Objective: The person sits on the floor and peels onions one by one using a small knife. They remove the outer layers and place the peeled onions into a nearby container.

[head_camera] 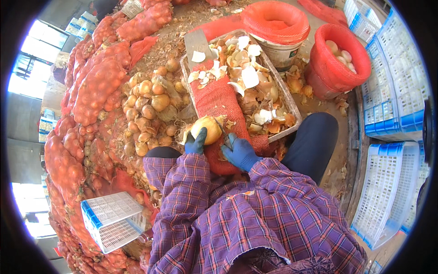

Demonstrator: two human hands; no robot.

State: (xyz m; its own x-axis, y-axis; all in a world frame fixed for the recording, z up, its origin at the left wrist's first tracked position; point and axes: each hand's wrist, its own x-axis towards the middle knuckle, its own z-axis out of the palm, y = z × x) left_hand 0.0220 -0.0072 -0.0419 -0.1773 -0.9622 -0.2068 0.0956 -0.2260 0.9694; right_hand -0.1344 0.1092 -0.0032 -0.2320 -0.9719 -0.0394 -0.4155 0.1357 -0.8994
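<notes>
My left hand [196, 141], in a blue glove, holds a large yellow onion [206, 130] by its near left side; its skin is on and its dry roots point left. In my right hand [236, 149], also gloved in blue, is a knife [221, 126] whose blade lies against the onion's right end. Both hands are over a board wrapped in red mesh [219, 102], which slopes across a shallow tray [281, 82]. Onion skins and pale cut layers [250, 76] fill much of the tray, and some lie on the board's bare upper end [197, 42].
Unpeeled onions [145, 102] are heaped left of the tray, before stacked red mesh sacks [99, 89]. Beyond the tray stands a mesh-lined white bucket [279, 51]; right of it, a red-lined bucket [337, 73] holds peeled onions. Plastic crates [379, 188] line the right; another crate [114, 219] lies lower left.
</notes>
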